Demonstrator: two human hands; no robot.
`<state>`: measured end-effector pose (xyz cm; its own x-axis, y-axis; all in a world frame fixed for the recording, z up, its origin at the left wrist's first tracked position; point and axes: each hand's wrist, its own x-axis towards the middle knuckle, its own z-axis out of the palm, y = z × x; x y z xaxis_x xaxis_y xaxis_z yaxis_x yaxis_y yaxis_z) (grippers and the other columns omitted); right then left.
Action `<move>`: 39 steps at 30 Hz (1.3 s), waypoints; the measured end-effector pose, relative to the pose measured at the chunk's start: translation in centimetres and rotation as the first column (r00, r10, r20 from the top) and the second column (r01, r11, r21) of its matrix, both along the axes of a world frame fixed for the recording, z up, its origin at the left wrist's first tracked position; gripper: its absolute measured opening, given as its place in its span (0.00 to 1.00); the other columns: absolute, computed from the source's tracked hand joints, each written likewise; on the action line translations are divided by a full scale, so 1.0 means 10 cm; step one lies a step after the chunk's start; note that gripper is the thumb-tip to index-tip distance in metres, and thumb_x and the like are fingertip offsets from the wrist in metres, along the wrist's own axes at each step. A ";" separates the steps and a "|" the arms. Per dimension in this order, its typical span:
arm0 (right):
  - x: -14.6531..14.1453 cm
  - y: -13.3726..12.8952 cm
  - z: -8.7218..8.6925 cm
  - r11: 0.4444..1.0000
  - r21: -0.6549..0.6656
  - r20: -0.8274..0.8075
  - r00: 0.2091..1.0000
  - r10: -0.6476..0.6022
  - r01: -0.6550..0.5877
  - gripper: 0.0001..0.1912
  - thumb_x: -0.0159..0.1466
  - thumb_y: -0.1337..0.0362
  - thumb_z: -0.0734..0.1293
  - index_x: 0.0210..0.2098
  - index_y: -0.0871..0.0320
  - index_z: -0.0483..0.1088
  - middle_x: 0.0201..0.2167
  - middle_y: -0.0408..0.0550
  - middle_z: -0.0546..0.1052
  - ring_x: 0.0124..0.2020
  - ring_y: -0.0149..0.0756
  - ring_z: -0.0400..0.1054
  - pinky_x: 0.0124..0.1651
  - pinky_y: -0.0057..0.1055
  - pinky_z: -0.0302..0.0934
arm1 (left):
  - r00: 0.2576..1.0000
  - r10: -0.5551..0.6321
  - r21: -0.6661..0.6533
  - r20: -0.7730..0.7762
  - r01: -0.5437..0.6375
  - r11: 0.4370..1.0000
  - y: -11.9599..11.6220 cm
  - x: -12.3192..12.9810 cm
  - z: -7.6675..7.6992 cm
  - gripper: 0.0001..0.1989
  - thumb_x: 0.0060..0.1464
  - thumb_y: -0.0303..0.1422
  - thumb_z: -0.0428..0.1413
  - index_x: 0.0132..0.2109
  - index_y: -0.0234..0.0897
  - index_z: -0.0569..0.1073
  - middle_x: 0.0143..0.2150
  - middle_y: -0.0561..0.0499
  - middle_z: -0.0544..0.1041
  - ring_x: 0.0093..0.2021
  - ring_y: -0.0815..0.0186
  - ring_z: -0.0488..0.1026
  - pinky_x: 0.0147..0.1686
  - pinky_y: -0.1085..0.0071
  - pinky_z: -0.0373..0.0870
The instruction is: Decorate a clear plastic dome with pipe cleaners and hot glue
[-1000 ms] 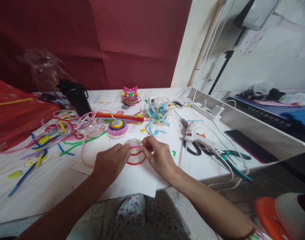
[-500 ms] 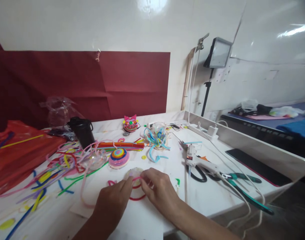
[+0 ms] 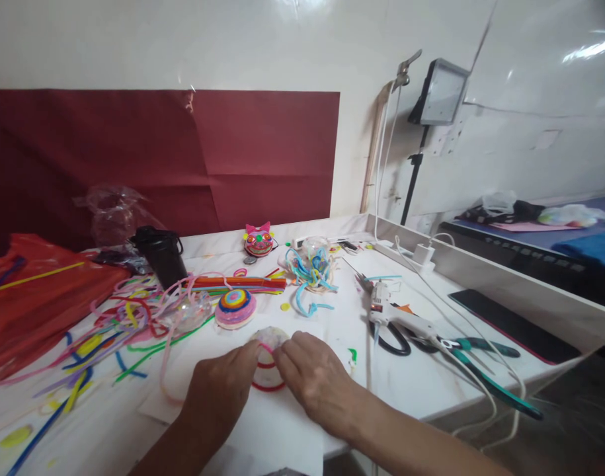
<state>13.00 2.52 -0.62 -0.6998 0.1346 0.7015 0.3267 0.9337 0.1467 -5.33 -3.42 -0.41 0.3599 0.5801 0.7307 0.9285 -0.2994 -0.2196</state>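
The dome (image 3: 269, 334) stands on the white sheet (image 3: 267, 433) at the lower centre of the frame, between the two hands; the left hand (image 3: 223, 390) pinches a pink strip (image 3: 266, 348) against it, while the right hand (image 3: 316, 377) curls its fingers at the dome's right side (whether they grip the strip too I cannot tell, as the knuckles hide it); a red strip (image 3: 269, 388) curves round the front of its base. The likeliest trouble, I judge, is the pink strip slipping askew or springing loose, should the fingertips ease off too soon; the dome looks thin, so a hard squeeze could dent it or skid it over the sheet; the glue gun (image 3: 406, 322) at centre right, if hot, could burn a straying finger. The front edge of the table (image 3: 411, 387) runs close under the right forearm, at the lower right; the striped dome (image 3: 235, 309) sits just beyond the left hand; loose strips (image 3: 75, 395) crowd the left of the frame, scissors (image 3: 400, 351) and pliers (image 3: 493, 388) the right, one plier handle overhanging the edge; the handiest open room lies between right hand and gun.
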 end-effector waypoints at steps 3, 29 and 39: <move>0.03 0.03 0.03 0.999 -0.038 -0.022 0.999 0.025 -0.026 0.13 0.68 0.73 0.57 0.32 0.61 0.70 0.25 0.49 0.72 0.27 0.38 0.63 0.30 0.33 0.55 | 0.997 -0.036 -0.057 0.073 0.041 0.998 0.01 -0.02 0.05 0.17 0.67 0.30 0.40 0.39 0.36 0.73 0.31 0.52 0.82 0.27 0.69 0.79 0.26 0.77 0.74; 0.03 0.24 -0.01 -0.307 -0.858 -0.401 0.910 -0.101 -0.412 0.16 0.46 0.57 0.76 0.26 0.63 0.74 0.22 0.47 0.77 0.21 0.33 0.71 0.21 0.25 0.61 | 0.942 0.136 -0.361 0.308 -0.017 0.932 -0.04 0.05 0.05 0.17 0.64 0.37 0.43 0.38 0.37 0.74 0.29 0.54 0.80 0.23 0.70 0.74 0.25 0.75 0.63; -0.06 0.42 0.09 0.035 -0.923 -0.383 0.923 0.043 -0.384 0.15 0.49 0.55 0.74 0.25 0.63 0.75 0.20 0.41 0.72 0.23 0.26 0.61 0.29 0.26 0.56 | 0.869 0.208 -0.492 0.449 0.047 0.869 0.00 0.08 0.10 0.16 0.60 0.42 0.46 0.39 0.41 0.76 0.25 0.55 0.78 0.24 0.67 0.73 0.27 0.74 0.63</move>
